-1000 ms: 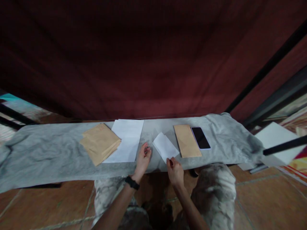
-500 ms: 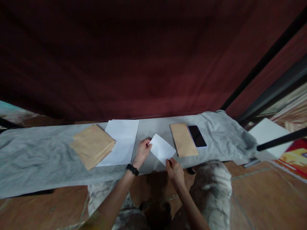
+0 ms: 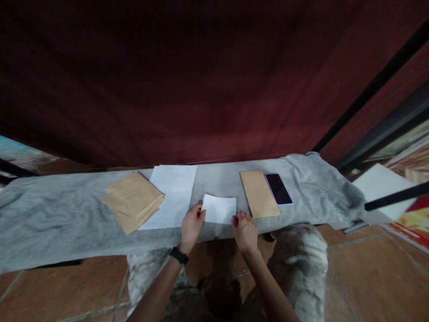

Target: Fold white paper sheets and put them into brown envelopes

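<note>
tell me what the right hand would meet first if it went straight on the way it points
Most likely the small paper: the right hand points forward and slightly left, its fingertips at the paper's near right corner. Height above the cloth is hard to judge.

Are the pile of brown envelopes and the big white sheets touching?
Touching. The head view shows the brown envelopes lying partly on top of the white sheets.

White slip turned from slanted to straight; left hand, first apart, touches it.
</note>
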`<action>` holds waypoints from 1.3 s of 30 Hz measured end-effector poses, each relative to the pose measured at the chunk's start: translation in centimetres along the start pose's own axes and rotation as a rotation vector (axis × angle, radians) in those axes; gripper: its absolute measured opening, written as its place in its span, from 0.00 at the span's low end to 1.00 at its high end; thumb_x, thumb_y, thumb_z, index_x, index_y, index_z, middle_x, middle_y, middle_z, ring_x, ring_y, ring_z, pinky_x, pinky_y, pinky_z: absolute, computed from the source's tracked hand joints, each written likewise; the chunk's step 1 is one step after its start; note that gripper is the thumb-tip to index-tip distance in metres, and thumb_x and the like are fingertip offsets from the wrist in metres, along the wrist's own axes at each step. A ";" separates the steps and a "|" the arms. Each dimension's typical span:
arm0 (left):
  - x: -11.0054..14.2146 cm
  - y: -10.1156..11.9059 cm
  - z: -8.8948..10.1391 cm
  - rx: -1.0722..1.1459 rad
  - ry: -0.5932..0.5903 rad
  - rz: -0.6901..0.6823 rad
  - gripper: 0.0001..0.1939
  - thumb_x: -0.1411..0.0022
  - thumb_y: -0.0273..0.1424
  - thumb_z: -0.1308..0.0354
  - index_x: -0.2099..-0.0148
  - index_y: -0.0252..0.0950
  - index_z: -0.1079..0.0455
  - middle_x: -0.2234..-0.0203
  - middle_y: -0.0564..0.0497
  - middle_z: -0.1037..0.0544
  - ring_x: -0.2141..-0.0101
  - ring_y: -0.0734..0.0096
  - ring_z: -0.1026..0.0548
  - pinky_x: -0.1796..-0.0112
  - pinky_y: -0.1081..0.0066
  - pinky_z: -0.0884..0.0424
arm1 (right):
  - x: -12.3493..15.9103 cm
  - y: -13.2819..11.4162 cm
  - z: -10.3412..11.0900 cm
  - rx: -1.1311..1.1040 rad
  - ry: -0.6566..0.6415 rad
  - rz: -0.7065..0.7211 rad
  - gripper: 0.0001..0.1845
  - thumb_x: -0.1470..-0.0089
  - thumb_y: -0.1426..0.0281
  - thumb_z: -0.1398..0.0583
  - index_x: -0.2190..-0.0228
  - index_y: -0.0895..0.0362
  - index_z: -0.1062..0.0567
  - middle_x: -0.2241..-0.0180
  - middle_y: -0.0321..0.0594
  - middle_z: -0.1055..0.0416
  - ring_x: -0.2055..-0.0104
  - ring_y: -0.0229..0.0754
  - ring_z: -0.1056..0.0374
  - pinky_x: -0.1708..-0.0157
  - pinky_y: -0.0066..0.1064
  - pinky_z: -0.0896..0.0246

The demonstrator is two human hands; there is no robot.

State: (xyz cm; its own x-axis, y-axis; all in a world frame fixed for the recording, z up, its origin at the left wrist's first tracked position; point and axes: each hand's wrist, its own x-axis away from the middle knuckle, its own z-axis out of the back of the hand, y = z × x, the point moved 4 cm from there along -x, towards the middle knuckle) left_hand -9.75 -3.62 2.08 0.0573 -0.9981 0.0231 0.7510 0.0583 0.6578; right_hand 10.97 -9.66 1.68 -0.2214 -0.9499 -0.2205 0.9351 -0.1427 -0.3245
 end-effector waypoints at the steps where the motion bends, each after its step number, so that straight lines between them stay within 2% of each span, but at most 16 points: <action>1: -0.2 0.1 -0.1 -0.037 -0.010 0.007 0.09 0.36 0.32 0.45 0.56 0.39 0.26 0.70 0.51 0.20 0.70 0.68 0.24 0.68 0.72 0.34 | 0.1 0.0 -0.1 0.003 -0.002 -0.002 0.10 0.36 0.70 0.48 0.65 0.55 0.27 0.67 0.45 0.24 0.63 0.48 0.27 0.62 0.35 0.39; 7: -0.5 0.1 -0.3 -0.161 -0.031 0.004 0.10 0.34 0.32 0.44 0.53 0.39 0.26 0.69 0.50 0.20 0.68 0.67 0.24 0.68 0.73 0.35 | 0.2 -0.4 0.3 0.010 0.046 -0.003 0.12 0.35 0.68 0.49 0.60 0.56 0.26 0.64 0.49 0.25 0.60 0.52 0.30 0.57 0.40 0.39; 10: -0.3 0.2 -0.5 -0.212 -0.032 0.011 0.11 0.33 0.32 0.45 0.50 0.38 0.27 0.66 0.49 0.19 0.65 0.66 0.23 0.66 0.72 0.34 | 0.1 -1.3 0.1 -0.031 0.079 0.112 0.18 0.34 0.66 0.51 0.49 0.59 0.29 0.52 0.52 0.27 0.51 0.53 0.32 0.50 0.44 0.41; 13: -0.1 0.4 -0.6 -0.255 -0.021 0.013 0.13 0.32 0.31 0.47 0.48 0.37 0.29 0.63 0.46 0.19 0.62 0.64 0.22 0.63 0.70 0.32 | 0.3 -2.1 -1.0 -0.045 0.096 0.237 0.24 0.32 0.66 0.52 0.39 0.59 0.36 0.38 0.53 0.37 0.38 0.53 0.41 0.41 0.49 0.48; 15: 0.0 0.5 -0.6 -0.265 -0.015 0.013 0.14 0.32 0.32 0.48 0.46 0.37 0.30 0.61 0.45 0.19 0.61 0.63 0.22 0.63 0.70 0.31 | 0.5 -2.1 -1.9 -0.010 0.102 0.257 0.26 0.32 0.64 0.51 0.37 0.59 0.39 0.34 0.53 0.43 0.34 0.55 0.47 0.38 0.51 0.53; 19: 0.6 0.9 -0.2 -0.311 0.067 -0.040 0.17 0.32 0.31 0.48 0.43 0.37 0.32 0.56 0.43 0.21 0.56 0.59 0.23 0.55 0.65 0.29 | 1.0 -1.7 -3.3 0.050 0.110 0.242 0.28 0.31 0.63 0.51 0.34 0.60 0.41 0.32 0.55 0.47 0.33 0.56 0.47 0.36 0.52 0.53; 22: 1.2 2.4 -0.8 -0.376 0.160 -0.217 0.20 0.32 0.29 0.51 0.40 0.35 0.34 0.48 0.39 0.25 0.47 0.54 0.28 0.46 0.56 0.33 | 1.2 -1.6 -3.5 0.057 0.120 0.246 0.29 0.31 0.62 0.52 0.33 0.59 0.43 0.32 0.55 0.48 0.33 0.56 0.47 0.36 0.53 0.53; 25: 1.9 4.5 -3.2 -0.352 0.066 -0.461 0.23 0.29 0.33 0.54 0.35 0.34 0.38 0.39 0.41 0.32 0.38 0.57 0.36 0.39 0.57 0.38 | 1.1 -1.7 -3.2 0.066 0.101 0.250 0.30 0.32 0.65 0.52 0.33 0.59 0.45 0.32 0.54 0.49 0.32 0.56 0.48 0.36 0.54 0.55; 27: 2.1 5.6 -5.1 -0.351 -0.027 -0.554 0.25 0.27 0.37 0.56 0.34 0.33 0.40 0.35 0.43 0.35 0.35 0.59 0.41 0.37 0.57 0.41 | 1.1 -1.7 -3.0 0.077 0.079 0.256 0.30 0.34 0.70 0.53 0.33 0.60 0.45 0.32 0.53 0.48 0.32 0.55 0.49 0.35 0.53 0.56; 29: 2.1 6.1 -6.3 -0.375 -0.066 -0.570 0.27 0.27 0.40 0.58 0.33 0.31 0.41 0.34 0.42 0.38 0.33 0.60 0.43 0.35 0.55 0.44 | 1.2 -1.7 -2.8 0.088 0.062 0.262 0.31 0.35 0.73 0.53 0.33 0.60 0.45 0.32 0.52 0.47 0.31 0.54 0.49 0.35 0.52 0.57; 31: 1.9 6.0 -6.8 -0.406 -0.057 -0.550 0.29 0.27 0.41 0.60 0.32 0.30 0.43 0.33 0.41 0.40 0.32 0.61 0.45 0.34 0.55 0.46 | 1.1 -1.7 -2.7 0.094 0.057 0.259 0.30 0.35 0.73 0.54 0.33 0.61 0.43 0.33 0.52 0.45 0.31 0.53 0.49 0.34 0.51 0.57; 34: 1.5 5.1 -6.6 -0.457 -0.028 -0.526 0.31 0.27 0.42 0.61 0.30 0.28 0.47 0.32 0.40 0.42 0.32 0.61 0.48 0.34 0.55 0.48 | 1.0 -1.6 -2.7 0.087 0.061 0.249 0.28 0.33 0.71 0.55 0.35 0.64 0.41 0.34 0.53 0.44 0.32 0.53 0.47 0.35 0.50 0.57; 39: 1.1 2.7 -5.5 -0.528 0.029 -0.469 0.33 0.27 0.42 0.60 0.29 0.26 0.49 0.31 0.38 0.45 0.31 0.58 0.49 0.34 0.55 0.48 | 0.9 -1.5 -2.9 0.053 0.089 0.229 0.29 0.30 0.64 0.56 0.34 0.64 0.42 0.34 0.53 0.42 0.34 0.54 0.44 0.35 0.51 0.55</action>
State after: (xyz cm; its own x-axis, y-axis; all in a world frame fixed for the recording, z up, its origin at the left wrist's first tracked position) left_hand -4.08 -4.45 -0.27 -0.3384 -0.9198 -0.1986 0.9191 -0.3683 0.1402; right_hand 8.62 -9.47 -0.67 -0.0234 -0.9312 -0.3637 0.9763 0.0571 -0.2089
